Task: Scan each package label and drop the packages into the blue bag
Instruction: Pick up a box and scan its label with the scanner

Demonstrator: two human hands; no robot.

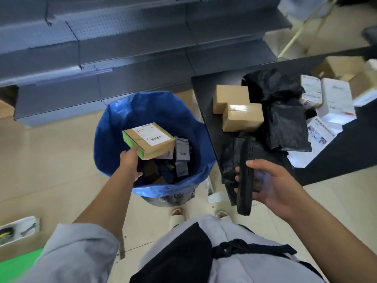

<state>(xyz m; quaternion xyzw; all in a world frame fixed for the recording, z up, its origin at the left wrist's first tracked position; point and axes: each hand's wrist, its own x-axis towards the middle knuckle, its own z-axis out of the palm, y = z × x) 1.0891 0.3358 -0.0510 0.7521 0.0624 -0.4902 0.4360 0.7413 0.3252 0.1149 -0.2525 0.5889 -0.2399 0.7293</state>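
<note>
A person looked down at their own two hands above a tiled floor (pixel 51 160). The left hand (pixel 130 160) held a small cardboard box (pixel 150 140), its white label facing up, fingers grasping the box's green-taped lower corner over the open mouth of the blue bag (pixel 114 127). The bag stood on the floor and already held several labelled packages (pixel 181 153). The right hand (pixel 273 184) had its fingers clenched round a black handheld scanner (pixel 245 180), beside a black tabletop (pixel 206 86) on the right. On it lay two more cardboard boxes (pixel 238 108) and several black plastic parcels (pixel 285 127), with white packets (pixel 326 99) beyond them. The grip on the box looked slight, at one corner only, so it might tip and land on the bag's rim or outside it; the soft bag wall might also fold inward. Grey metal shelving (pixel 122 48) ran along the far side of the room.
</note>
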